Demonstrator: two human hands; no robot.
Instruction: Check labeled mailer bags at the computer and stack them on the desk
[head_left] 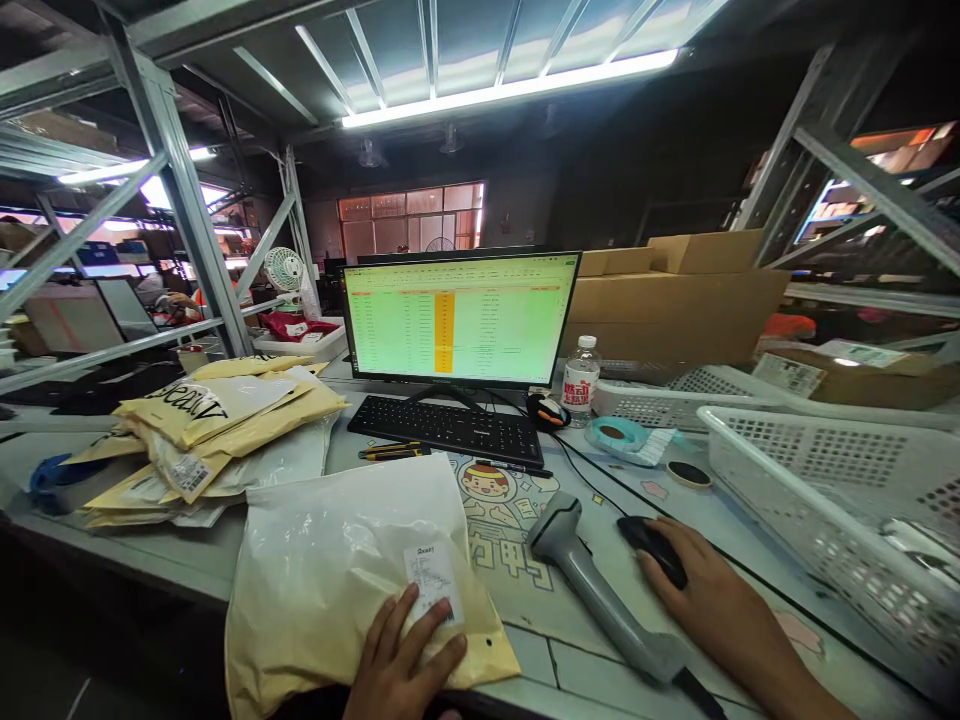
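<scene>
A plump pale-yellow mailing bag lies at the table's front edge, a white printed label on its face. My left hand rests flat on the bag, fingers spread over the label's lower part. My right hand is wrapped over a black computer mouse on the tabletop. Between the two hands lies a grey barcode scanner, touched by neither. Behind them stand a black keyboard and a monitor showing a spreadsheet with an orange column.
Several mailing bags are heaped at the left. White perforated baskets stand at the right, near a water bottle, a teal tape roll and large cardboard boxes. A yellow utility knife lies before the keyboard.
</scene>
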